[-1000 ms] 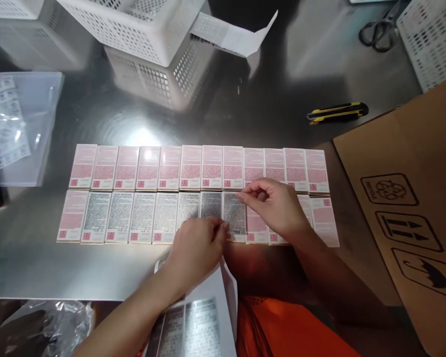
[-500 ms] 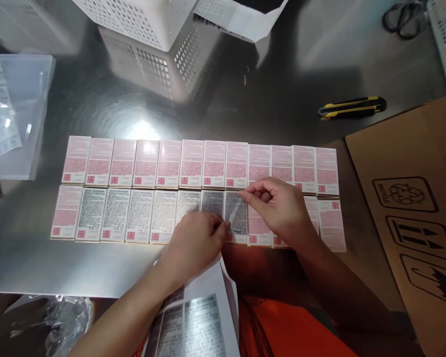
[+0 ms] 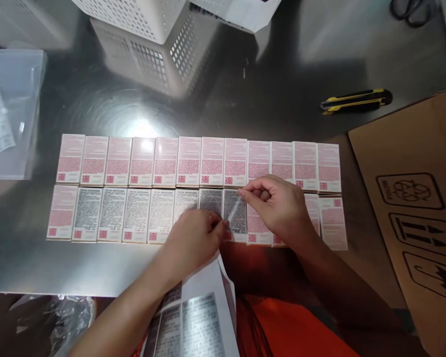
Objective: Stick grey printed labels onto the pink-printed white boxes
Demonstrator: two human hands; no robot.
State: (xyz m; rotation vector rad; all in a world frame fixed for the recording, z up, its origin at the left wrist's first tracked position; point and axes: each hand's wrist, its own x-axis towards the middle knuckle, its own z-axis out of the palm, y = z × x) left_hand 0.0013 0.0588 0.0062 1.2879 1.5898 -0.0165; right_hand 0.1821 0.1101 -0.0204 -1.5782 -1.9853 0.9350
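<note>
Right, dark text sticker point(image 3: 235, 210) sits over the face of a pink box point(image 3: 237, 238) in your near row; call that the clock's centre. Your right hand point(image 3: 278, 206) is closed in a thumb-and-finger pinch on the sticker's corner at 1 o'clock. Your left hand point(image 3: 198, 235) is closed too, fingertips together at the sticker's edge around 8 o'clock, seemingly gripping it; the exact hold is partly hidden. Just changed: the view has shifted a bit, and a pale diagonal streak now shows more clearly between your fingertips. Both hands keep their places against the box, so, as a judgement, the sticker is being lined up or tensioned and isn't released yet. At 9 o'clock, six stickered boxes point(image 3: 136, 213) run along the row, then one plain pink box point(image 3: 61, 210) at the end. At 3 o'clock, plain boxes point(image 3: 333, 223), some behind your right hand. At 12, the far row point(image 3: 189, 158), all pink faces. Sticker sheet point(image 3: 204, 297) at 7, below your left wrist. Yellow-black cutter point(image 3: 357, 101) at 2, carton point(image 3: 419, 148) at 3, white basket point(image 3: 134, 15) at 11, clear sleeve point(image 3: 20, 109) at 10, crumpled plastic point(image 3: 72, 317) at 8.
</note>
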